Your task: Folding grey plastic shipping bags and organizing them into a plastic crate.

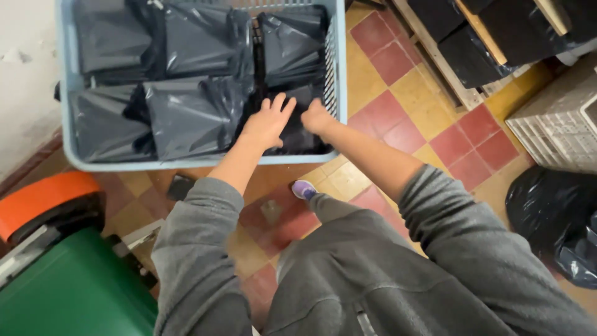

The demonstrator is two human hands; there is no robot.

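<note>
A pale blue plastic crate (pixel 205 163) on the floor holds several dark grey plastic mailer bags (pixel 186 115), stacked in rows. My left hand (pixel 268 121) lies flat with fingers spread on a bag (pixel 295 138) at the crate's near right corner. My right hand (pixel 317 116) is beside it, fingers curled down into the same corner against that bag; whether it grips the bag is hidden. Both arms wear grey sleeves pushed up.
A green bin with an orange lid (pixel 56 261) stands at the lower left. A wooden pallet with black packages (pixel 472 50) is at the upper right, a white crate (pixel 559 124) and a black bag (pixel 553 218) at the right. The floor is red and yellow tiles (pixel 429 99).
</note>
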